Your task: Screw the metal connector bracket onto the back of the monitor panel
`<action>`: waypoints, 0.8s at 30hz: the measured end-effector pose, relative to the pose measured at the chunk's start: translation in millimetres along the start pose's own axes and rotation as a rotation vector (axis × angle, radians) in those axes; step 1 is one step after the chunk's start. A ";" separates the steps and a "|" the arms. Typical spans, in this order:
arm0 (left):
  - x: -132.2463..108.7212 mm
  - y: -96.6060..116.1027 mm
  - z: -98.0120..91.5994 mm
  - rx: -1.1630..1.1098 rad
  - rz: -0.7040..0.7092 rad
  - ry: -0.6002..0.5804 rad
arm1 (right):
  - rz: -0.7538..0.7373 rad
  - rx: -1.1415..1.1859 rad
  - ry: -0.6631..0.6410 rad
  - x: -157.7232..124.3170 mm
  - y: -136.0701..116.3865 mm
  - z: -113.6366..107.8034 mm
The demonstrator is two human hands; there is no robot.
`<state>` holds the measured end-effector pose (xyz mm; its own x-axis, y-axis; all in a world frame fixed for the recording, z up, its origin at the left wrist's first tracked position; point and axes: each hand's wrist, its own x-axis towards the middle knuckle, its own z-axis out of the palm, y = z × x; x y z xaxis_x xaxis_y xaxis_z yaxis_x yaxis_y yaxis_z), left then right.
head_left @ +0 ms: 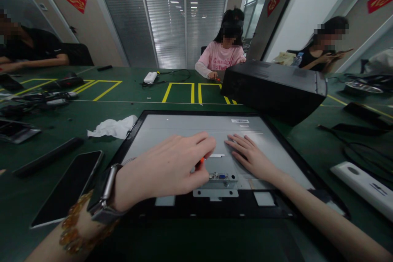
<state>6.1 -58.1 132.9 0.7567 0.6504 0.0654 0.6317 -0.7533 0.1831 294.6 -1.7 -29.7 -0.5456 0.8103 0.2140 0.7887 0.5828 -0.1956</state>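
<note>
A flat monitor panel (184, 127) lies face down on the green table, its grey metal back up inside a black frame. My left hand (166, 168) is closed in a pinch on a small tool with an orange tip (202, 159), held over the metal connector block (222, 177) near the panel's front edge. My right hand (250, 155) lies flat on the metal back just right of it, fingers stretched out and apart. A watch and a bead bracelet sit on my left wrist.
A black box (273, 88) stands behind the panel at the right. A crumpled white tissue (112, 127), a dark phone (69, 188) and a black bar (47, 156) lie left. A white device (365, 186) lies right. Three people sit at the far side.
</note>
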 end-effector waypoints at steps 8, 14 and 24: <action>0.0 -5.9 6.6 0.128 -0.018 0.002 | -0.016 -0.009 0.010 -0.2 3.5 4.2; -6.2 2.8 -3.2 0.117 -0.020 -0.040 | -0.010 0.000 0.007 0.0 0.9 1.1; 0.7 5.2 5.9 0.232 -0.126 -0.001 | -0.002 -0.004 -0.005 0.3 0.6 -0.1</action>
<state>10.8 -62.1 128.1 0.6701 0.7402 0.0555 0.7423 -0.6689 -0.0402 294.9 -1.0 -29.7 -0.5484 0.8094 0.2100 0.7888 0.5841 -0.1915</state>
